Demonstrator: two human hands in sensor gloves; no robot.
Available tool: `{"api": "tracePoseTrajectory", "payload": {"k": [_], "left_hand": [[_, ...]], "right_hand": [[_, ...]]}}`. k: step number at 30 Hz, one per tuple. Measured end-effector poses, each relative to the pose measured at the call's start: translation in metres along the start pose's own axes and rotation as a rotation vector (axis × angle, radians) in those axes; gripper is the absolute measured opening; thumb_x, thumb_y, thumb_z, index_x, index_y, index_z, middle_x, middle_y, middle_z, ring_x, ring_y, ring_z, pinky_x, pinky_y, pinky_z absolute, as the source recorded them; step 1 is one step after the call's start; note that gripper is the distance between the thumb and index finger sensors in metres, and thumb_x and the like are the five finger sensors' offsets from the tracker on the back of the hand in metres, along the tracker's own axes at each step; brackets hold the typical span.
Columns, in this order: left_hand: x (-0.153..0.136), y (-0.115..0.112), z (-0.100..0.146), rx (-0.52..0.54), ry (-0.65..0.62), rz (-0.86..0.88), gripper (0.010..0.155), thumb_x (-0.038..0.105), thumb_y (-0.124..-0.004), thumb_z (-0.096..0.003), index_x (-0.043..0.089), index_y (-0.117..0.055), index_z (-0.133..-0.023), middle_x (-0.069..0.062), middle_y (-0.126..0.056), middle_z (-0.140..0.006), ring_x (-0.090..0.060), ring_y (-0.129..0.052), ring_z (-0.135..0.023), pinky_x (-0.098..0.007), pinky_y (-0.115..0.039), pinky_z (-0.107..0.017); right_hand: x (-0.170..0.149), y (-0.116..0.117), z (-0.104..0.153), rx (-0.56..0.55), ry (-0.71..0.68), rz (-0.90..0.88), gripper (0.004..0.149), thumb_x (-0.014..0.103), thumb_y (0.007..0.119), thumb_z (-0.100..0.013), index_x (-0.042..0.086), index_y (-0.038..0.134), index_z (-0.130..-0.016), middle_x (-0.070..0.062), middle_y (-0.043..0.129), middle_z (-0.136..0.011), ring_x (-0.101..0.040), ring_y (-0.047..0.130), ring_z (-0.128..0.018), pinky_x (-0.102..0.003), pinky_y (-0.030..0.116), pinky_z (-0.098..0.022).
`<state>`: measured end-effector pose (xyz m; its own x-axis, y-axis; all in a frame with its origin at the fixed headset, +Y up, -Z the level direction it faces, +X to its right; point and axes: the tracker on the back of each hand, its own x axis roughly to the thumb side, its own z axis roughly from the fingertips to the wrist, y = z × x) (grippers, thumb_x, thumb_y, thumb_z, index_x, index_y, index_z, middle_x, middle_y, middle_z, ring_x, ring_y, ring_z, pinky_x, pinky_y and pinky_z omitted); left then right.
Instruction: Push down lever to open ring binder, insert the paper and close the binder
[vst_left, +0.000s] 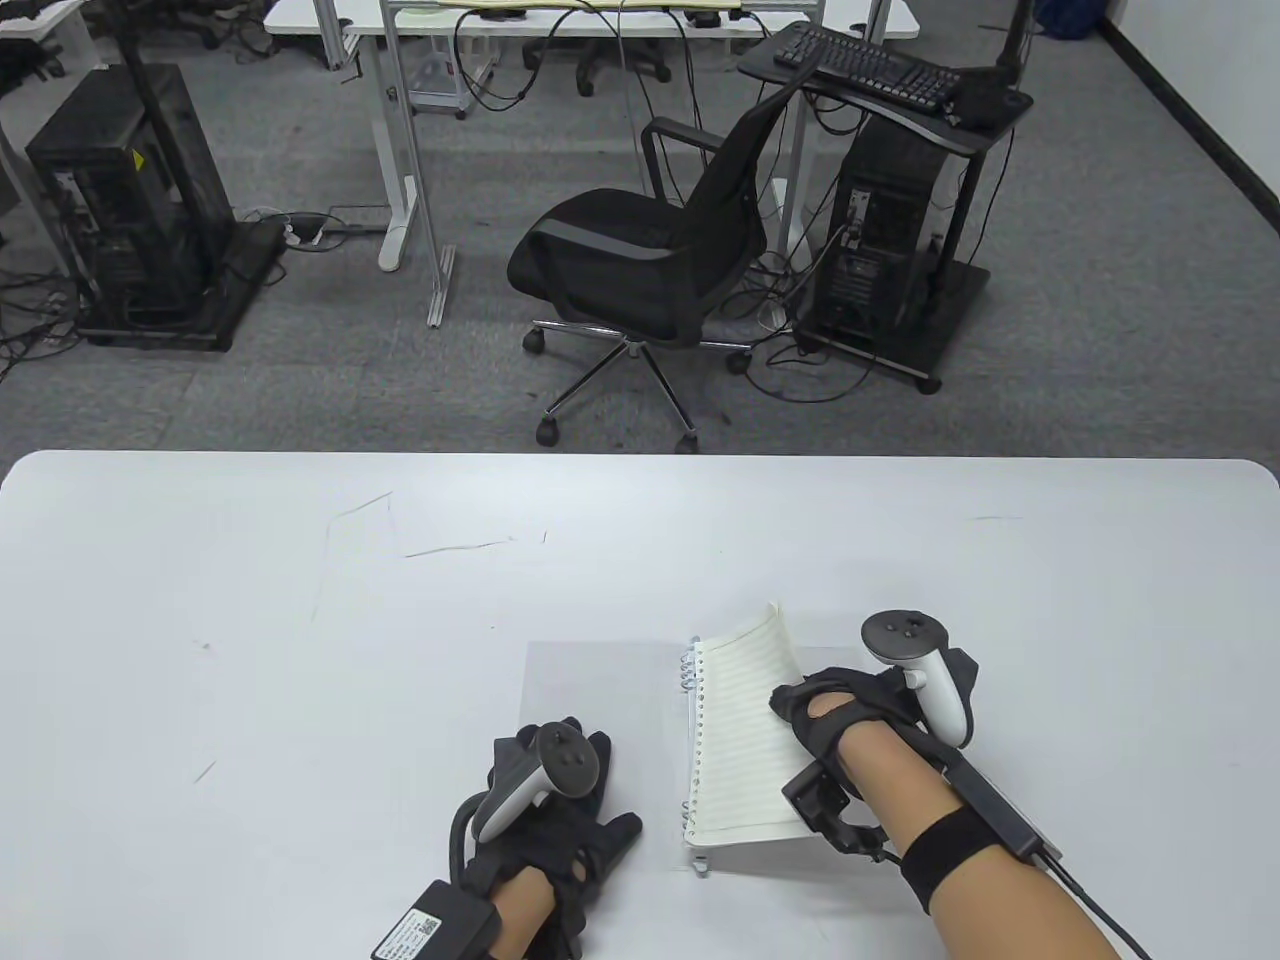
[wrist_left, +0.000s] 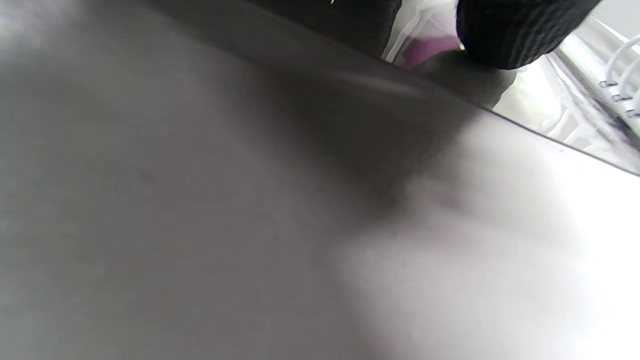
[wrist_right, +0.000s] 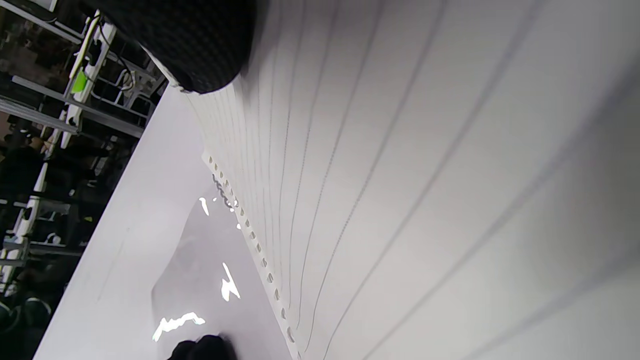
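Observation:
The ring binder lies open at the table's near edge, its translucent cover (vst_left: 590, 685) spread flat to the left of the white rings (vst_left: 688, 745). A lined, punched sheet of paper (vst_left: 740, 730) sits with its holed edge at the rings, and its right side is lifted and curved. My right hand (vst_left: 812, 705) pinches that raised edge, thumb on top. My left hand (vst_left: 560, 765) rests flat on the cover with fingers spread. The right wrist view shows the paper (wrist_right: 400, 175) close up with its row of holes (wrist_right: 252, 237). The left wrist view shows a fingertip (wrist_left: 510, 30) and the rings (wrist_left: 620, 75).
The white table (vst_left: 300, 620) stretches wide to the left and behind the binder. A small white tab (vst_left: 700, 865) sticks out at the near end of the ring spine. Beyond the table's far edge stand an office chair (vst_left: 640, 260) and computer carts.

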<state>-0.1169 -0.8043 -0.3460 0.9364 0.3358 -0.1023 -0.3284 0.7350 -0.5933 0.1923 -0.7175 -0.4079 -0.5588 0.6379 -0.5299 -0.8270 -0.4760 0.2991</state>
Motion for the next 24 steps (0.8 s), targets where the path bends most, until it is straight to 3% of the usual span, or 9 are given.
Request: {"api": "tracePoseTrajectory", "payload": {"k": [24], "left_hand": [[0.002,0.001,0.000,-0.005,0.007,0.001,0.082,0.070,-0.065,-0.0453,0.048,-0.009,-0.101,0.019,0.014,-0.109,-0.021,0.024,-0.097,-0.056,0.002,-0.067]], "right_hand": [[0.018,-0.001,0.006,-0.060,0.045,0.115,0.049,0.035,0.079,-0.050,0.005,0.085,-0.088,-0.012,0.108,-0.071,-0.030,0.116,-0.042,-0.040,0.099,-0.025]]}}
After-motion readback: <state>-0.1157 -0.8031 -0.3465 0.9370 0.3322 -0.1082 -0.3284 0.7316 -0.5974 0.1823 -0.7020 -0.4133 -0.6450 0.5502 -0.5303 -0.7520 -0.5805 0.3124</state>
